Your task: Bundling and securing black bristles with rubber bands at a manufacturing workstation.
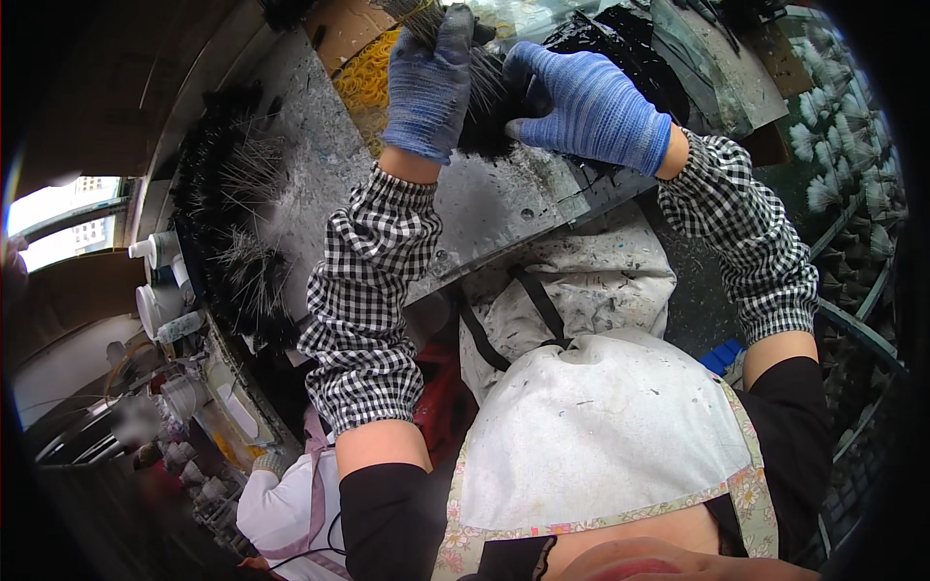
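Note:
My left hand [429,87], in a blue-grey knit glove, is closed round a bundle of thin wire stems [484,82] at the far edge of the worktable. A yellow band circles its upper part, and its lower end looks black and bristly. To its right is my right hand [591,108], in a blue knit glove. Its thumb and forefinger are spread apart beside the stems; the other fingers are partly hidden, and whether it touches the bundle is unclear. Yellow rubber bands [366,77] lie heaped beside my left hand.
Black bristly bundles with wire stems [242,184] line the table's left side. Glossy black material [630,48] covers the back right of the speckled metal worktable [329,126]. White feathery tufts [833,126] stand on racks at right. A person in white [291,513] is at lower left.

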Demonstrator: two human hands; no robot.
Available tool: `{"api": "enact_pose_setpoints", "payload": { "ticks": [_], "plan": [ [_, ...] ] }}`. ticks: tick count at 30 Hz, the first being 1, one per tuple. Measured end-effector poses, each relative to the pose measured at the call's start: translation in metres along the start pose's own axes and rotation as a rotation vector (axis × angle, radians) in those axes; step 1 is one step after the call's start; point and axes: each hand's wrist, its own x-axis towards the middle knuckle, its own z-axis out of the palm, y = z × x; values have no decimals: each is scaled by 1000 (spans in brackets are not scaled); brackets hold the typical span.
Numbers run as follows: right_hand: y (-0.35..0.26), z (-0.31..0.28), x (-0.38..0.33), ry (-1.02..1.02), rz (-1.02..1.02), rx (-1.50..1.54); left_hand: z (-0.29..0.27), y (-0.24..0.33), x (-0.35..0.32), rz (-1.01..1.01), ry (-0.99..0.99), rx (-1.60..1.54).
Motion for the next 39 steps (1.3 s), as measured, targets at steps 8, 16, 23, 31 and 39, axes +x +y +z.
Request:
{"api": "enact_pose_setpoints", "payload": {
  "ticks": [8,16,23,31,39],
  "plan": [
    [33,-4,0,168,95,-87,59,-5,42,35,-17,-145],
    [77,0,-6,443,4,171,97,12,57,199,-17,63],
    [126,7,-1,452,-343,-187,95,14,50,618,-152,660],
    [172,58,3,222,-241,-248,106,-22,49,872,-336,955],
    [167,64,2,163,-129,64,104,-33,48,825,-372,985]
  ]
}}
